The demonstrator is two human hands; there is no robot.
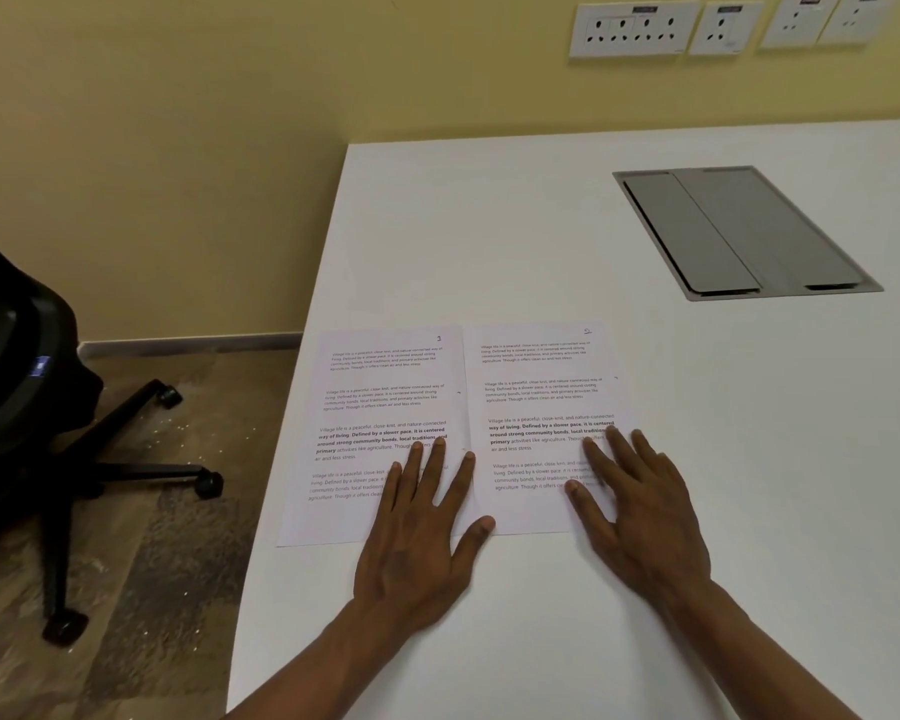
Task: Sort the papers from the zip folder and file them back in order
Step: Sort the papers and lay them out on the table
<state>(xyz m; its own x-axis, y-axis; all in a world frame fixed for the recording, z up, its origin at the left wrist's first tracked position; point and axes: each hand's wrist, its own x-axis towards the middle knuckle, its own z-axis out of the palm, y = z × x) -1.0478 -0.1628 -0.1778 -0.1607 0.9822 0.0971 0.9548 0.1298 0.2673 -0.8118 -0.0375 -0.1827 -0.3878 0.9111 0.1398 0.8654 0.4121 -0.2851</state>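
Head view gave us a white worktop (541,226) filling the frame from the centre out toward 3 and 6 o'clock, with a yellow wall (230,96) behind it at 12 o'clock. At 9 o'clock a black office chair (32,397) stood on the floor, well apart from the papers. A grey cable hatch (744,233) sat flush in the worktop at about 2 o'clock, and white wall sockets (630,29) ran along the wall above it.

Two printed sheets lay flat side by side at the centre, their inner edges touching or very nearly so: the left sheet (380,397) with its outer edge at the worktop's left rim, the right sheet (536,387) just beside it toward 3 o'clock. Each bore a small handwritten mark at its top right corner; we could not read them surely.

Our left hand (422,543) rested flat on the lower right part of the left sheet, fingers (430,475) straight and spread, gripping nothing. Our right hand (640,517) pressed likewise on the lower right of the right sheet, fingers straight, holding nothing.
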